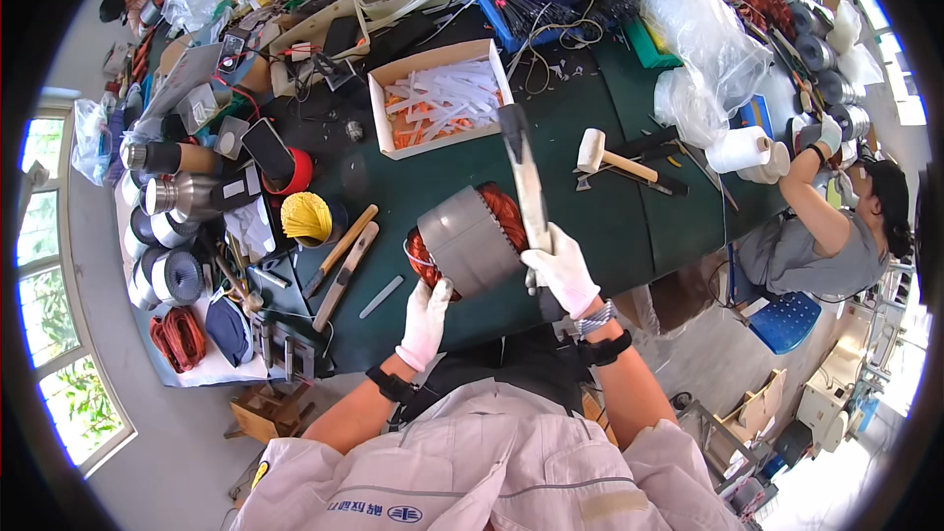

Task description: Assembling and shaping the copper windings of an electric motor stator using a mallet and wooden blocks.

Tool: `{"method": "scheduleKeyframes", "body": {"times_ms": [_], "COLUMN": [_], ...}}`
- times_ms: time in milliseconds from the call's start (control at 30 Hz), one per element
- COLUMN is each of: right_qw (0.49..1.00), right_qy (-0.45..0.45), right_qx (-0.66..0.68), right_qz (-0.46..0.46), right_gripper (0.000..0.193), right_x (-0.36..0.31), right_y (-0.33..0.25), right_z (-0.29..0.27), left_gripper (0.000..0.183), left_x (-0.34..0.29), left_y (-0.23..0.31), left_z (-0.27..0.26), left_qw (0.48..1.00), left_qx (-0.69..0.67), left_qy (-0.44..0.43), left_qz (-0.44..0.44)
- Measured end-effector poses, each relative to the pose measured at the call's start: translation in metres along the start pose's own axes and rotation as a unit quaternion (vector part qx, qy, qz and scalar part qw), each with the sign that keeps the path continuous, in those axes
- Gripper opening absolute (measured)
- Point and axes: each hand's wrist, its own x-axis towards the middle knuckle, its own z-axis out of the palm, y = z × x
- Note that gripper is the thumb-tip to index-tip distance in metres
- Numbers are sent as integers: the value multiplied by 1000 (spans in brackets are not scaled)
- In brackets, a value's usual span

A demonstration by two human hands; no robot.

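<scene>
Apparently, the windings (pixel 502 212) are already seated in the core (pixel 466 241), on the table (pixel 612 226); some finishing is probably left. A tool (pixel 532 195) (dark-tipped) is clasped by the right hand (pixel 562 270); the windings are touched by the left hand (pixel 427 320), its closure unclear.
</scene>
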Motion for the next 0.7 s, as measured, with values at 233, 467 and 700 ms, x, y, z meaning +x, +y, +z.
{"method": "scheduleKeyframes", "body": {"times_ms": [233, 467, 700], "right_qw": [963, 798, 777], "right_qy": [19, 125, 132], "right_qx": [-246, -540, -583], "right_qz": [-106, -237, -199], "right_gripper": [39, 47, 48], "right_x": [-20, -84, -87], "right_y": [1, -38, -34], "right_z": [0, 27, 29], "left_gripper": [57, 61, 63], "left_x": [-20, -36, -31], "left_y": [1, 1, -11], "left_z": [2, 7, -3], "left_qw": [988, 973, 980], "left_qx": [-103, -171, -139], "left_qy": [-7, -20, -33], "left_qz": [-111, -153, -142]}}
